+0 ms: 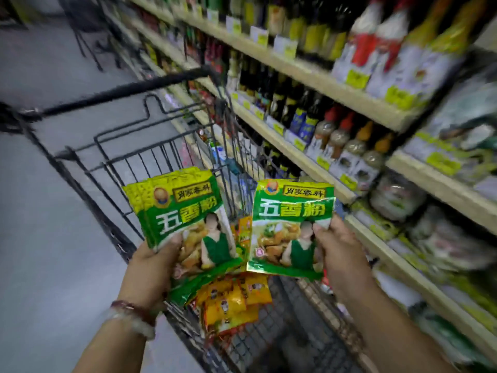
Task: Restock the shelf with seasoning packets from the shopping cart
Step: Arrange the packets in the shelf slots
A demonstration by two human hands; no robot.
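Note:
My left hand (150, 267) grips a fanned stack of green seasoning packets (183, 211) by their lower left edge, held upright over the shopping cart (129, 168). My right hand (341, 254) pinches a single green seasoning packet (285, 224) at its right edge, just right of the stack. Both hands are above the cart basket. Yellow and orange seasoning packets (234, 300) lie piled in the cart below. The shelf (398, 265) runs along the right side, close to my right hand.
Bottles of sauce and oil (295, 103) fill the upper shelf rows, with jars and bagged goods (443, 238) on the lower right rows. Grey aisle floor (53, 211) lies left of the cart. The black cart handle (121, 90) crosses ahead.

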